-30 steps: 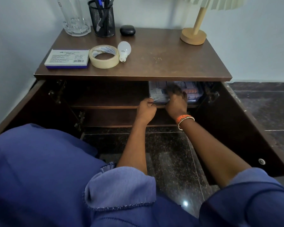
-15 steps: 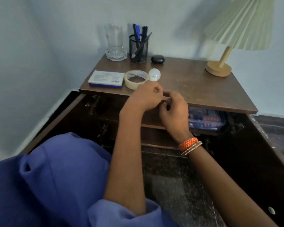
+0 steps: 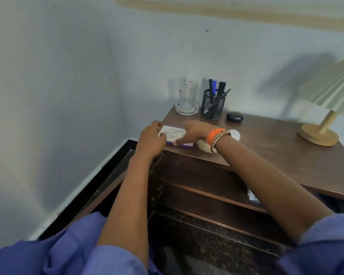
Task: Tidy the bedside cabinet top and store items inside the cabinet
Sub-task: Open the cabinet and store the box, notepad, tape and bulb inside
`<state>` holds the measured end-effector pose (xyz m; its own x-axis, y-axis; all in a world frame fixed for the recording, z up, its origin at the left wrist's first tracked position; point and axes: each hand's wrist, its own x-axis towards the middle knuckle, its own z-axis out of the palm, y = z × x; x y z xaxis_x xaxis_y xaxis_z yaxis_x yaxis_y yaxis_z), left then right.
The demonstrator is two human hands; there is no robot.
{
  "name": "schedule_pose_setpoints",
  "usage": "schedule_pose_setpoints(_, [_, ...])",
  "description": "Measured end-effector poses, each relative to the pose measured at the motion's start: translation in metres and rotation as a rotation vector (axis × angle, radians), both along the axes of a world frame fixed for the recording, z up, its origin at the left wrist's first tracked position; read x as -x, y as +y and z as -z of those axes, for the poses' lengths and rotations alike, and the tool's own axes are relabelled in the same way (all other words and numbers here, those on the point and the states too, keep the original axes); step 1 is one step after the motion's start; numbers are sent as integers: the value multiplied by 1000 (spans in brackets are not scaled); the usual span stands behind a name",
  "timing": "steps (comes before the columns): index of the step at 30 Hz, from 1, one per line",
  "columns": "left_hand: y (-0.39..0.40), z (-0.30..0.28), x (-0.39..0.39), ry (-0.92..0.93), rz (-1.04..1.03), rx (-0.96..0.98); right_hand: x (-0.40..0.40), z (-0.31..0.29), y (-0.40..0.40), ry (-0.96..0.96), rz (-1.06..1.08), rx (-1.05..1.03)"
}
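Both hands had met over the flat white box with a purple edge [image 3: 176, 135] at the left front corner of the brown wooden tabletop [image 3: 276, 147], near the middle of the frame. The left hand [image 3: 152, 138] cupped the box's left end, fingers curled against it. The right hand [image 3: 193, 130] lay across the top of it, thumb pressed on the front edge; whether the box had left the wood could not be made out. The print on its label was too blurred to read.

Behind the right wrist, with its orange and metal bangles [image 3: 216, 138], most of the cream roll of tape [image 3: 203, 145] and the white light bulb [image 3: 235, 134] stayed hidden, only slivers showing. At the back stood a clear glass mug [image 3: 187, 98], a black mesh cup of pens [image 3: 213, 106] and a small black oval case [image 3: 234, 117]. The wooden table lamp [image 3: 319, 133], lower right of the wall, had its pleated pale shade cut off by the right border.

Below the top, the open cabinet showed dark shelves [image 3: 207, 193]; something pale [image 3: 252, 196] peeked out past the right forearm, unclear what. The pale blue wall [image 3: 68, 76] carried a yellowish stain along the top. Dark speckled stone floor [image 3: 216, 249] and blue clothing [image 3: 77, 245] filled the bottom.
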<state>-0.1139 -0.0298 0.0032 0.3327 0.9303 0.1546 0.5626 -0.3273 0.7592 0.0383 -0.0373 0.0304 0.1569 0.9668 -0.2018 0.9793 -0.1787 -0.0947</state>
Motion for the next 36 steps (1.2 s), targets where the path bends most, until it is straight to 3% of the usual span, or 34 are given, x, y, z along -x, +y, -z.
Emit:
schedule_pose_setpoints(4, [8,25,4,56,-25,39,4,7,25,-39,-51,106])
schedule_pose_setpoints(11, [13,35,-6,-19,-51,68,-4,20,42,-9,-40,66])
schedule_pose_setpoints(18, [-4,39,-18,-287,-280,95,-5,16,33,51,-87,-7])
schedule_pose_setpoints(22, [-6,33,-13,-632,-462,144,3,5,11,53,-132,-87])
schedule_pose_setpoints(25, [-8,21,-6,-1000,-483,223,10,-6,-17,144,-177,-169])
schedule_pose_setpoints(29, [-18,5,-4,-1253,-442,307,24,-11,-60,204,-202,-228])
schedule_pose_setpoints(33, [-28,4,-11,-1159,-426,455,22,6,-110,281,-144,-293])
schedule_pose_setpoints(36, [-33,33,-23,-799,-317,412,11,30,-143,369,-82,-259])
